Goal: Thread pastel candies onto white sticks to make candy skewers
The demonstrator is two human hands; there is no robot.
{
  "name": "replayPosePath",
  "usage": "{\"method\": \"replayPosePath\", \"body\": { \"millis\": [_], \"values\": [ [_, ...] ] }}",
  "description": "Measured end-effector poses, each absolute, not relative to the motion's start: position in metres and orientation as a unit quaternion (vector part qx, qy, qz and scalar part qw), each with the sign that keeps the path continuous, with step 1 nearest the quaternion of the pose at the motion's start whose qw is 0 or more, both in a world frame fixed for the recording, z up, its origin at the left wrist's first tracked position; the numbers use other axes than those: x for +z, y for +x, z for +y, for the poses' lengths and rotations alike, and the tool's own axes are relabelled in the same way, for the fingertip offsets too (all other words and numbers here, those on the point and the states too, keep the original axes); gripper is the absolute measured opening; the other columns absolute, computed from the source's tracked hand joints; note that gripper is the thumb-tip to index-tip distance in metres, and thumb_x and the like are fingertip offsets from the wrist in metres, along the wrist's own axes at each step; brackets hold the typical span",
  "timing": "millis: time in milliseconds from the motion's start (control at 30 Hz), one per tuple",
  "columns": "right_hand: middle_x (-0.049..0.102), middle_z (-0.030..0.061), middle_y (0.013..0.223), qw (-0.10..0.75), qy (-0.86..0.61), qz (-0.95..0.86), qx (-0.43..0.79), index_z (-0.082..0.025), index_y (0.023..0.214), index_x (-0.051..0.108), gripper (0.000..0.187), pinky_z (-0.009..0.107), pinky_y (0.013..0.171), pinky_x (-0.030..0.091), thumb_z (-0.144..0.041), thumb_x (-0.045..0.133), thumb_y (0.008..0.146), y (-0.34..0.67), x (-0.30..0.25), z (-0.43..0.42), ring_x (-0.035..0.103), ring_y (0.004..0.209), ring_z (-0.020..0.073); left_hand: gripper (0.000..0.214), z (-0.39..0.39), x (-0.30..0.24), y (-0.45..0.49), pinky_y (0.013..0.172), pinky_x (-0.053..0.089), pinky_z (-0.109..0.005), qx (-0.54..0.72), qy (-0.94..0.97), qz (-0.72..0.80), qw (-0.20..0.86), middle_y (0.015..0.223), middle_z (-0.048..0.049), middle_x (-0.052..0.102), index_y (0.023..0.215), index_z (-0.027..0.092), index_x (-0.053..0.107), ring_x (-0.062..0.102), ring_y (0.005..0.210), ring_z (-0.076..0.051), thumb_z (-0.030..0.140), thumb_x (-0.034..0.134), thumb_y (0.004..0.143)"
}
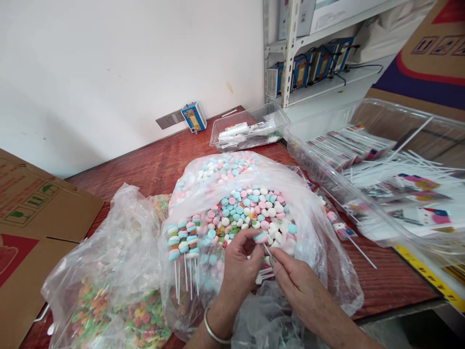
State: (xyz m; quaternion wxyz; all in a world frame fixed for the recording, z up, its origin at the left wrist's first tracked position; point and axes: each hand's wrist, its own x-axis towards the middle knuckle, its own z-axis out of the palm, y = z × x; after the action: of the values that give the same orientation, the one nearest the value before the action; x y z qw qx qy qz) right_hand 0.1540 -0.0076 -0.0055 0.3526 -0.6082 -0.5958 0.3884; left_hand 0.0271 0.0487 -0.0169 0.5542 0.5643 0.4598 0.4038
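My left hand pinches a pink, white and blue marshmallow between thumb and fingers. A thin white stick runs from the marshmallow into my right hand, which is closed around it. Just beyond both hands lies a large clear plastic bag, opened over a heap of pastel marshmallows, with some colourful ring gummies among them. Several finished-looking marshmallow skewers rest on the bag to the left, their sticks towards me. More white stick ends show partly below my hands.
Another clear bag holds ring gummies at the left, beside a cardboard box. Clear trays with packets and sticks stand behind and at right. A blue device leans against the wall near a metal shelf.
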Motion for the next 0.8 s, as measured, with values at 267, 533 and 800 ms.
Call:
{"method": "replayPosePath", "body": {
  "millis": [267, 533, 800],
  "values": [
    [0.066, 0.0001, 0.070, 0.360, -0.611, -0.599, 0.371, -0.024, 0.081, 0.060, 0.031, 0.025, 0.060, 0.046, -0.034, 0.036, 0.097, 0.162, -0.035, -0.009, 0.062, 0.065, 0.0184, 0.045, 0.021, -0.031, 0.006, 0.087, 0.052, -0.034, 0.375, 0.644, 0.476, 0.467, 0.119, -0.0086, 0.068, 0.132, 0.028, 0.057, 0.066, 0.098, -0.023, 0.020, 0.055, 0.089],
    [0.060, -0.0011, 0.062, 0.313, -0.649, -0.591, 0.362, -0.023, 0.069, 0.053, 0.031, 0.026, 0.056, 0.041, -0.035, 0.039, 0.094, 0.168, -0.036, -0.006, 0.057, 0.058, 0.0175, 0.029, 0.080, -0.039, -0.043, 0.088, 0.046, -0.042, 0.249, 0.794, 0.551, 0.066, 0.098, -0.0083, 0.068, 0.106, 0.025, 0.070, 0.059, 0.096, -0.027, 0.012, 0.050, 0.089],
    [0.063, 0.0012, 0.069, 0.293, -0.636, -0.603, 0.381, -0.022, 0.074, 0.054, 0.029, 0.028, 0.060, 0.040, -0.032, 0.036, 0.095, 0.163, -0.039, -0.009, 0.058, 0.065, 0.0187, 0.013, 0.097, -0.047, -0.034, 0.093, 0.041, -0.045, 0.183, 0.835, 0.518, -0.003, 0.095, -0.0067, 0.066, 0.090, 0.021, 0.068, 0.056, 0.099, -0.027, 0.016, 0.056, 0.088]
  ]
}}
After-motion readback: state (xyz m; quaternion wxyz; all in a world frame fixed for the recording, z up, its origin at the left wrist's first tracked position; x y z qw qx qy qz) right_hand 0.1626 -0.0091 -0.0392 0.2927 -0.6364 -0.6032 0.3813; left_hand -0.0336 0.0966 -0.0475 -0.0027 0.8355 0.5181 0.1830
